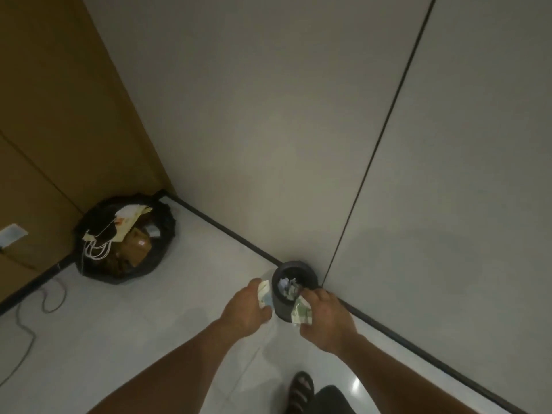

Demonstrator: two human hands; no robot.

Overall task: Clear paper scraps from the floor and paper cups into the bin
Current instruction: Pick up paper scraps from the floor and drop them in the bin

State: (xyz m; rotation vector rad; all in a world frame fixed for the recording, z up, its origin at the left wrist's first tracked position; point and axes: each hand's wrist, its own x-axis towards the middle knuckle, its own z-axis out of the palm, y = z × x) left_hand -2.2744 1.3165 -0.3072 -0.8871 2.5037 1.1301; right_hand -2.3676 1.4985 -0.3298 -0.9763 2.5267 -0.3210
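Paper scrap (264, 295) sits pinched in the left hand (249, 309), fingers curled round it, at 9 o'clock of the small dark bin (283, 309), just beside its wall. One crumpled scrap (302, 312) is clamped in the right hand (326, 319) at 5 o'clock, over the rim. Two held scraps; loose scraps (287, 286) lie inside, too jumbled to count. Two bins: a bag-lined bin (166, 224) stands on the floor (185, 294) at 10 o'clock, well apart.

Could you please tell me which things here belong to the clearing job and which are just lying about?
Job: small dark bin; scraps inside it; left hand gripping a scrap; right hand gripping another scrap.
Lying about: bagged rubbish bin; floor cable; sandal.
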